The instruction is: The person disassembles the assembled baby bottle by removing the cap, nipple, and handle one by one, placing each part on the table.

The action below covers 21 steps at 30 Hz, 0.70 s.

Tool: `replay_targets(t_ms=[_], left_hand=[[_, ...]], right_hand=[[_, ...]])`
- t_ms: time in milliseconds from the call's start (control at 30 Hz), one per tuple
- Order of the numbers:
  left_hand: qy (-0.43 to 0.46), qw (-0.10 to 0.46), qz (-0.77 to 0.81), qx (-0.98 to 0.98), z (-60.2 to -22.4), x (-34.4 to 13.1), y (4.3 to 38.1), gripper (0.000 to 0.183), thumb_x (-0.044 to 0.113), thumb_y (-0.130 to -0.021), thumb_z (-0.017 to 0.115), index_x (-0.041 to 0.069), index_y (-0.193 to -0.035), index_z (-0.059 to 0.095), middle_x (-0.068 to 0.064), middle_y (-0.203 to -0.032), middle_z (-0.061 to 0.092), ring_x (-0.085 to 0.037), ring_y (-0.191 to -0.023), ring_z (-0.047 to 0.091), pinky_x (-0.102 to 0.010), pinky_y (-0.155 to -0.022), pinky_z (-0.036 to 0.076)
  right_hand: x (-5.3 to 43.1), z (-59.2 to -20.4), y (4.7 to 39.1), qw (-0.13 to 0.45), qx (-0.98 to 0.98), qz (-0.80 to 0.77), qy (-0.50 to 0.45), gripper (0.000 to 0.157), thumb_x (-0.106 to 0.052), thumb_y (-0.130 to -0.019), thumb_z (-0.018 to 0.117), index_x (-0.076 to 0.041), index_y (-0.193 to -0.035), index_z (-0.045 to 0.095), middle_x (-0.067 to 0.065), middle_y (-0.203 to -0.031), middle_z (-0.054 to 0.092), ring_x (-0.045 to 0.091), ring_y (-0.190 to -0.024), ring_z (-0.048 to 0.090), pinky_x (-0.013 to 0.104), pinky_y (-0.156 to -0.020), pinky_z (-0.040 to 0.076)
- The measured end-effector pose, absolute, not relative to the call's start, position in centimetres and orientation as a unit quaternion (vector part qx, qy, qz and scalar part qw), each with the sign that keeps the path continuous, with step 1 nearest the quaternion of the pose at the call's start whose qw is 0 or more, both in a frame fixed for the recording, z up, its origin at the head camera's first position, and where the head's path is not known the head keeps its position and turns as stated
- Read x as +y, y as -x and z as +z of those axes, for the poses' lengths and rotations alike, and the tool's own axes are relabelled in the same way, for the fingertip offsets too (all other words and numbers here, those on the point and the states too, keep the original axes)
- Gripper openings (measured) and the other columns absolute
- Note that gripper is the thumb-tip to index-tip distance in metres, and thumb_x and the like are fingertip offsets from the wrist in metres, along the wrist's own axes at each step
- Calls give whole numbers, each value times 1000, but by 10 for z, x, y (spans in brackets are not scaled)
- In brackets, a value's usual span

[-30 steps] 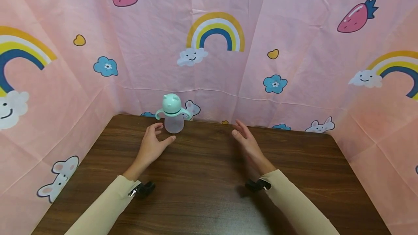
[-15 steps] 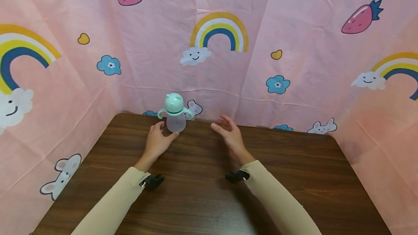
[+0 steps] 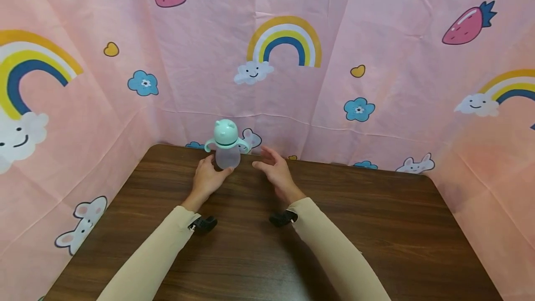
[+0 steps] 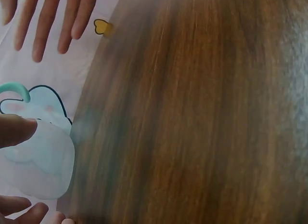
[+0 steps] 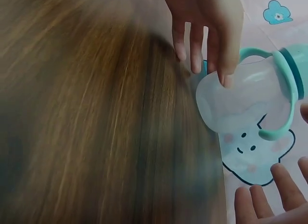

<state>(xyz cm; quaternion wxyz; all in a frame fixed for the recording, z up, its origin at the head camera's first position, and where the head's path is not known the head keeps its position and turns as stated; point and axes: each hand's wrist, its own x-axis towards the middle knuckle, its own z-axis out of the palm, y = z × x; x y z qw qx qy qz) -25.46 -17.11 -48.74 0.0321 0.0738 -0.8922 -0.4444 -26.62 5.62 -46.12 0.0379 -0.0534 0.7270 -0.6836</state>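
Observation:
A child's sippy bottle [image 3: 227, 156] with a mint-green eared lid, two side handles and a frosted clear body stands upright near the table's back edge. Around its left side is my left hand [image 3: 207, 178], thumb in front of the lower body and fingers at the far left side. In the right wrist view those fingers [image 5: 196, 46] are fairly straight, and the thumb overlaps the bottle. My right hand [image 3: 276, 171], holding nothing, is held apart to the bottle's right, fingers spread and palm turned toward it.
The dark wood-grain table [image 3: 359, 226] reaches back to a pink cloth backdrop [image 3: 200, 73] printed with rainbows, strawberries and rabbits. The cloth encloses the back and both sides. A black strap device [image 3: 203, 224] sits on the left wrist, with another [image 3: 283, 219] on the right.
My right hand has moved left, much closer to the bottle. My left hand has closed the gap, its thumb now overlapping the bottle's front. The bottle stays in place; the head view has shifted slightly.

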Motion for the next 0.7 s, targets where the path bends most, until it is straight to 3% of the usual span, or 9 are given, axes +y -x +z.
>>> replay_targets(t_ms=[433,700], left_hand=[[-53,34,-416,-907,-487,-174,260,89,32,-102,78,-7,-168,32,-35,-164,40,-56,-152,38,-74,-121,30],[-42,45,-390,-919,-489,-176,263,84,34,-103,76,-7,-166,37,-36,-159,48,-56,-147,46,-75,-117,35]], right_hand=[[37,-460,271,80,742,-661,72,74,-8,-96,76,-9,-166,50,15,-167,51,43,-153,46,56,-123,40],[33,-460,272,96,744,-657,79,75,-10,-98,76,-13,-167,49,8,-171,47,42,-155,43,57,-124,39]])
